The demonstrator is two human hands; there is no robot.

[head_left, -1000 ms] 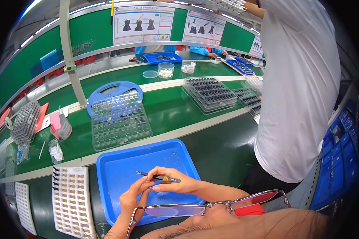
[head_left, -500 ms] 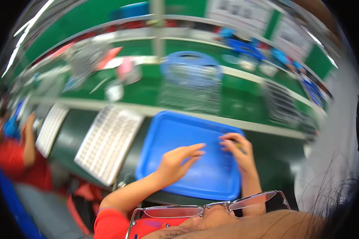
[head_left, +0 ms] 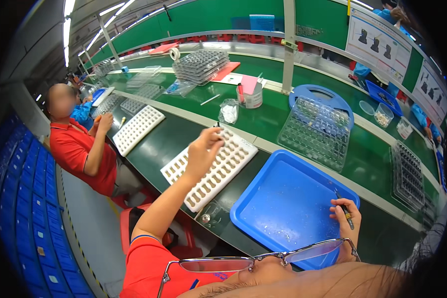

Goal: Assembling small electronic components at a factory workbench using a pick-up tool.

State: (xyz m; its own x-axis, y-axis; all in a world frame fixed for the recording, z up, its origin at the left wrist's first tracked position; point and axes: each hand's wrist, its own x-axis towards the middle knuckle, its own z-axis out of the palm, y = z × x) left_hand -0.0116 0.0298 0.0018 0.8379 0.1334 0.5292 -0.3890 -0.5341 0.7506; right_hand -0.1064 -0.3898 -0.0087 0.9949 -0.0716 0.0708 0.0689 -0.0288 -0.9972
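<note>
My left hand (head_left: 202, 153) is raised over the white slotted tray (head_left: 195, 198), its thumb and fingers pinched together. A small dark piece (head_left: 218, 125) pokes up at the fingertips; its kind is too small to make out. The tray has rows of dumbbell-shaped hollows. At the right side of the blue tray (head_left: 256, 186), my right hand (head_left: 346, 213) is closed round a slim, dark pen-like tool (head_left: 349, 219) with a yellow band, its thin tip pointing up and away. Tiny pale bits are scattered over the blue tray's floor.
Clear plastic blister trays (head_left: 315, 131) lean on a blue round-edged piece (head_left: 310, 92) beyond the blue tray. A clear tub (head_left: 253, 97) and a small bag (head_left: 228, 112) stand behind the slotted tray. To the left, a co-worker in red (head_left: 79, 144) sits by another white tray (head_left: 139, 130).
The view has swung left. My left hand has gone from above the blue tray to the white slotted tray. My right hand still holds the tool by the blue tray.
</note>
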